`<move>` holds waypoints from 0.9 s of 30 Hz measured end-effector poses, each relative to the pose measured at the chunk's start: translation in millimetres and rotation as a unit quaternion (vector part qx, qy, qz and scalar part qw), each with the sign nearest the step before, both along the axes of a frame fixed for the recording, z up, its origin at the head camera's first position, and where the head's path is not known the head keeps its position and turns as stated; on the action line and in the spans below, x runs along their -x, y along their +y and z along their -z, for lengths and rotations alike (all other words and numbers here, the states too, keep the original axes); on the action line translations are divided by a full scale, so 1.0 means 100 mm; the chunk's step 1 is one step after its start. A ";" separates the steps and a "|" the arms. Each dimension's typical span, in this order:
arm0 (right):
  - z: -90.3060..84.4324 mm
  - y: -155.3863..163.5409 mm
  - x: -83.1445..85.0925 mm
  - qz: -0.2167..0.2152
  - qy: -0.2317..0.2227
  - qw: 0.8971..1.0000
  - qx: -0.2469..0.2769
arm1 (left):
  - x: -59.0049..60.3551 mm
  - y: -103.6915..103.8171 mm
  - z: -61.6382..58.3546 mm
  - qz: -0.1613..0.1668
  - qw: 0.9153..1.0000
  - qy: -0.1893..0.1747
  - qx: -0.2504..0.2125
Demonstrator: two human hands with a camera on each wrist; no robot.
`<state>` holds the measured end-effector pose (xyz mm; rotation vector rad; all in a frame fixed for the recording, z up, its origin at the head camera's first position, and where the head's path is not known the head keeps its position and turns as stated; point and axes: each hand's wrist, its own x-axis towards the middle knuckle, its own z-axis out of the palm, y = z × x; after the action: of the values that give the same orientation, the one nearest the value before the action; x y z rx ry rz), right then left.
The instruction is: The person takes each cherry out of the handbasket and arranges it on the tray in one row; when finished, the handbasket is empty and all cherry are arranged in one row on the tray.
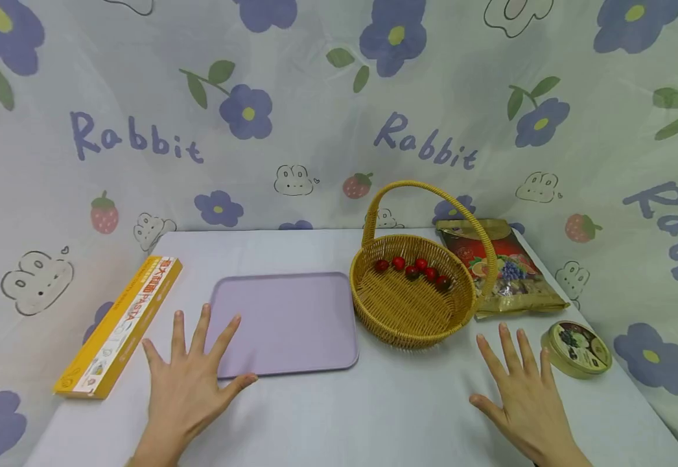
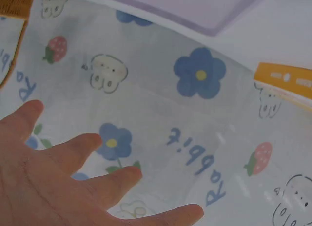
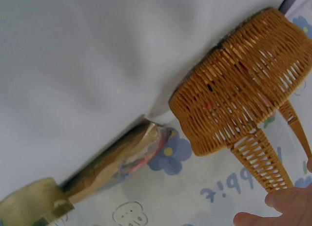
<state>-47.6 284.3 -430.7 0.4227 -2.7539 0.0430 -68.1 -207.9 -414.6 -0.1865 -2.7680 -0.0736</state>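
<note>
With fingers spread wide, my left hand [image 1: 184, 383] holds nothing and hovers over the table's left side. It overlaps the lower left corner of a lilac tray [image 1: 286, 324] in the head view. To its left lies a long yellow pasta box [image 1: 120, 327]. My right hand [image 1: 526, 402] is also spread and holds nothing, at the front right. Nearest to it is a round, low tin [image 1: 578, 347] with a fruit picture on its lid. Beyond the fingers stands a wicker basket [image 1: 411, 314] with a tall handle. Several dark red cherries [image 1: 420, 264] lie inside it, toward the back.
A red and gold packet [image 1: 502, 266] with fruit printed on it lies behind the basket's right side. The white table [image 1: 362, 415] ends at a hanging cloth [image 1: 315, 143] printed with flowers and rabbits, at the back and both sides.
</note>
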 end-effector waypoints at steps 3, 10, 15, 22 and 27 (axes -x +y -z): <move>0.04 0.00 0.01 -0.007 0.003 1.000 0.009 | 0.02 0.01 0.01 -0.002 1.000 -0.008 0.002; 0.07 -0.01 0.04 -0.002 0.013 1.000 0.023 | 0.05 -0.02 -0.05 -0.010 1.000 -0.007 0.012; 0.04 -0.02 0.06 0.014 0.005 0.999 0.038 | 0.08 -0.02 -0.07 -0.003 1.000 -0.013 0.005; -0.09 -0.16 0.16 0.055 -0.049 0.986 0.152 | 0.16 0.02 -0.11 0.001 1.000 -0.012 -0.021; -0.22 -0.39 0.36 0.096 -0.102 0.908 0.396 | 0.37 0.15 -0.28 0.019 0.998 -0.005 -0.060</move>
<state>-83.7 245.2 -409.1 -0.0843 -2.6542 1.1584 -105.6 -192.4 -386.6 -0.2082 -2.7590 -0.2502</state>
